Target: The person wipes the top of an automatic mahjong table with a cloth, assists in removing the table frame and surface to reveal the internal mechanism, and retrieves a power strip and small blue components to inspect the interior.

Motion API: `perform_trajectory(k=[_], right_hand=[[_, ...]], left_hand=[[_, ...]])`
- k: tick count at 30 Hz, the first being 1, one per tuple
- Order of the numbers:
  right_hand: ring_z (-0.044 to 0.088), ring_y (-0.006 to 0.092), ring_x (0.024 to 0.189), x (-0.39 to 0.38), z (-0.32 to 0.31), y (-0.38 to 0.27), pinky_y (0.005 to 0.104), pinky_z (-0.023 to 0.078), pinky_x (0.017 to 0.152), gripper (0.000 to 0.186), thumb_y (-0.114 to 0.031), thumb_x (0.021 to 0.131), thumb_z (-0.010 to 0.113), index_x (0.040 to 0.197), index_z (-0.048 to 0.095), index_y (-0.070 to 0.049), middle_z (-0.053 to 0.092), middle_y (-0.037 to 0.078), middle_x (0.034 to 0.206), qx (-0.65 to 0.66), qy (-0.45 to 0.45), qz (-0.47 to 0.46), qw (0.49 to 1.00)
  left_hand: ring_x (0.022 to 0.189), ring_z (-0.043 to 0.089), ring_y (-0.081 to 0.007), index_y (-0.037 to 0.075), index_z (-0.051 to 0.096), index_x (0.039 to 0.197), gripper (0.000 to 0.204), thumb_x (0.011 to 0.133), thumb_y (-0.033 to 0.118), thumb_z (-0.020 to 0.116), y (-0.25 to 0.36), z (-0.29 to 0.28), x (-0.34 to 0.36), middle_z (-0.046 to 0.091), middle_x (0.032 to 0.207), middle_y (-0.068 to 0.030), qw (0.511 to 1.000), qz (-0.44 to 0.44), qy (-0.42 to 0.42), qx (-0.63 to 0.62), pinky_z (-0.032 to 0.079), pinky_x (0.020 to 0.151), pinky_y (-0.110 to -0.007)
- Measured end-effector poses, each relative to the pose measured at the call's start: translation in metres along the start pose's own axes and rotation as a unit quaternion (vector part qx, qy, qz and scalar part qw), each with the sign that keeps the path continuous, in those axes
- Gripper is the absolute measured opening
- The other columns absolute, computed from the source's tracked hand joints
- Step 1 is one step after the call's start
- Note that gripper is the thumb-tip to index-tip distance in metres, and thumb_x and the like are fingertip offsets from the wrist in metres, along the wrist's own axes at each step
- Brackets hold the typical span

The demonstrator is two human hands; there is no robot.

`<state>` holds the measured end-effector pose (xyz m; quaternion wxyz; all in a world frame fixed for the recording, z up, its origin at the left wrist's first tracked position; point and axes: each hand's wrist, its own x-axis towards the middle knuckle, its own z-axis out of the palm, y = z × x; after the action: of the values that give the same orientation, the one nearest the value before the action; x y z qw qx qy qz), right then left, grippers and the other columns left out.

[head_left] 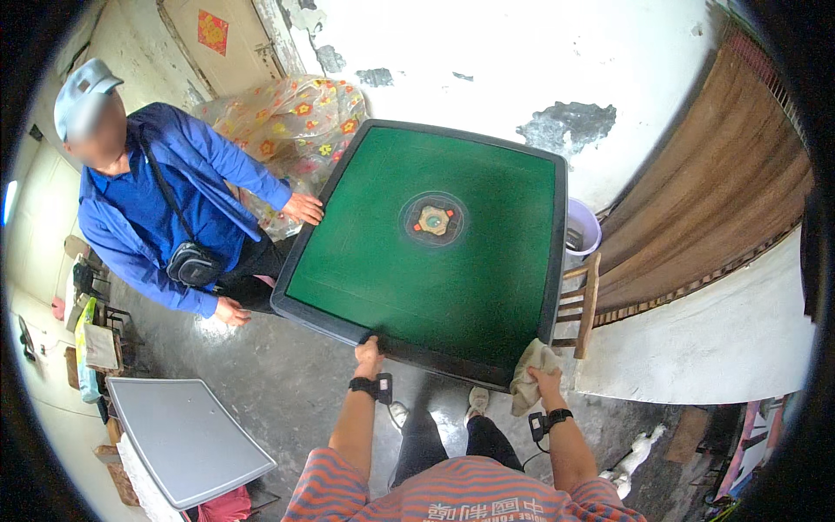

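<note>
Worktop [374, 278], a square with slightly bowed sides, green on top and black-rimmed, is directly in front of us and fills the middle of the view. Second person [165, 209], in a blue jacket, stands at its left side; we note one palm [303, 209] against the rim, the other arm lowered. Pale grey board [187, 439] lies at lower left, well apart from the worktop. Wooden chair [578, 309] is just beside the right edge; purple bucket [585, 222] sits behind it. Beige cloth [528, 380] drapes over the near right corner of the rim. Round dial [432, 221] occupies the green centre. Of our two hands, the left hand [369, 355] grasps the near rim, thumb uppermost; the right hand [547, 389] grips the cloth at the corner. Smallest items observed: two red spots [417, 228] on the dial.
</note>
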<state>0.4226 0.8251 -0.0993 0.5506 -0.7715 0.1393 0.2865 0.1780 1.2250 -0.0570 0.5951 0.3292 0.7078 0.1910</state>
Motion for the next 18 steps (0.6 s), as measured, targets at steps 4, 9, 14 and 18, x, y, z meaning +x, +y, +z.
perform_trajectory(k=[4,9,14,18], right_hand=[[0.057,0.0362,0.114,-0.020,0.017,-0.025,0.0433,0.048,0.094,0.094,-0.038,0.067,0.084,0.137,0.040,0.006,0.056,0.025,0.126,-0.196,-0.048,-0.037,0.979],[0.038,0.0475,0.130,-0.015,0.026,-0.022,0.0499,0.036,0.107,0.124,-0.058,0.062,0.080,0.147,0.020,0.009,0.033,0.034,0.141,-0.407,0.104,0.005,0.908],[0.051,0.0429,0.117,-0.018,0.032,-0.029,0.0490,0.045,0.097,0.100,-0.049,0.064,0.084,0.136,0.043,0.007,0.046,0.031,0.132,-0.306,0.052,-0.029,0.950],[0.063,0.0360,0.096,-0.033,0.010,-0.035,0.0434,0.052,0.084,0.070,-0.025,0.070,0.082,0.127,0.054,0.006,0.063,0.023,0.113,-0.121,0.058,-0.021,0.991]], left_hand=[[0.090,0.060,-0.0243,0.000,0.065,0.103,0.038,0.081,0.029,0.072,0.003,-0.019,0.020,0.064,0.102,-0.0134,0.998,-0.011,0.018,0.067,0.051,0.070,-0.045],[0.128,0.047,-0.0381,-0.008,0.039,0.137,0.091,0.070,0.040,0.077,0.028,-0.008,0.043,0.038,0.144,-0.0277,0.965,0.052,0.122,0.228,0.042,0.105,-0.046],[0.137,0.028,-0.0488,-0.013,0.013,0.146,0.106,0.073,0.033,0.076,0.079,-0.083,0.119,0.021,0.150,-0.0334,0.905,0.225,0.314,0.176,0.032,0.113,-0.050],[0.073,0.062,-0.0233,-0.003,0.041,0.123,0.054,0.082,0.007,0.074,0.166,-0.085,0.105,0.060,0.106,-0.0151,0.931,0.297,0.207,-0.052,0.056,0.069,-0.039]])
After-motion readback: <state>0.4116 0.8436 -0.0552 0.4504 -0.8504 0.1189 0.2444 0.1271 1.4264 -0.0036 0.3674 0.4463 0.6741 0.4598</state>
